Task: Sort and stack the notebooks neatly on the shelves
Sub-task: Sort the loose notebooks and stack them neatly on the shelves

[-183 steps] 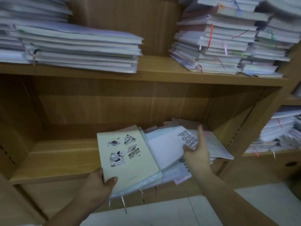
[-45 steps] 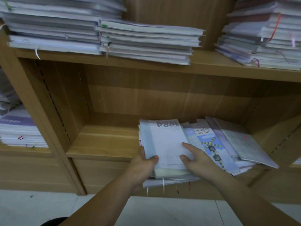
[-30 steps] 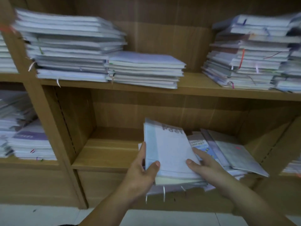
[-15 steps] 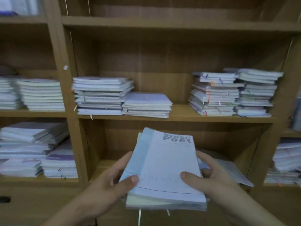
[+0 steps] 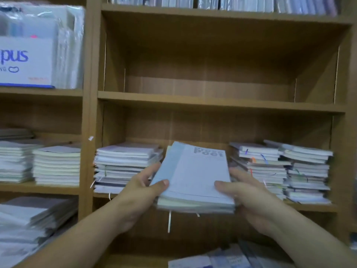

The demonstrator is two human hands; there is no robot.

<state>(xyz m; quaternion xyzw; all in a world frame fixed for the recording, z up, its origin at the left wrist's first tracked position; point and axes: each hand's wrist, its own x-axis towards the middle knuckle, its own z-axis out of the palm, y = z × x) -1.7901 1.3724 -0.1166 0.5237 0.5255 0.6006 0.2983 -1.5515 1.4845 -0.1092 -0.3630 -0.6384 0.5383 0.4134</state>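
I hold a small stack of notebooks (image 5: 195, 178) in the air in front of the wooden bookcase; its top cover is pale blue-white with the word "Poet". My left hand (image 5: 144, 187) grips the stack's left edge and my right hand (image 5: 244, 192) grips its right edge. The stack hangs level with the middle shelf (image 5: 313, 206), between a left pile of notebooks (image 5: 125, 165) and a right group of piles (image 5: 280, 167). Thin ribbon markers dangle from the stack's near end. The shelf above (image 5: 212, 102) is bare.
Loose notebooks (image 5: 222, 259) lie on the lowest shelf at the bottom. The left bay holds more notebook piles (image 5: 56, 165) and a white box (image 5: 27, 62) with blue lettering higher up. Upright books fill the top shelf (image 5: 222, 1).
Both hands gathered the stack on the lowest shelf, lifted it out and raised it to the middle shelf's height. My view tilted upward, bringing the bare upper shelf into sight.
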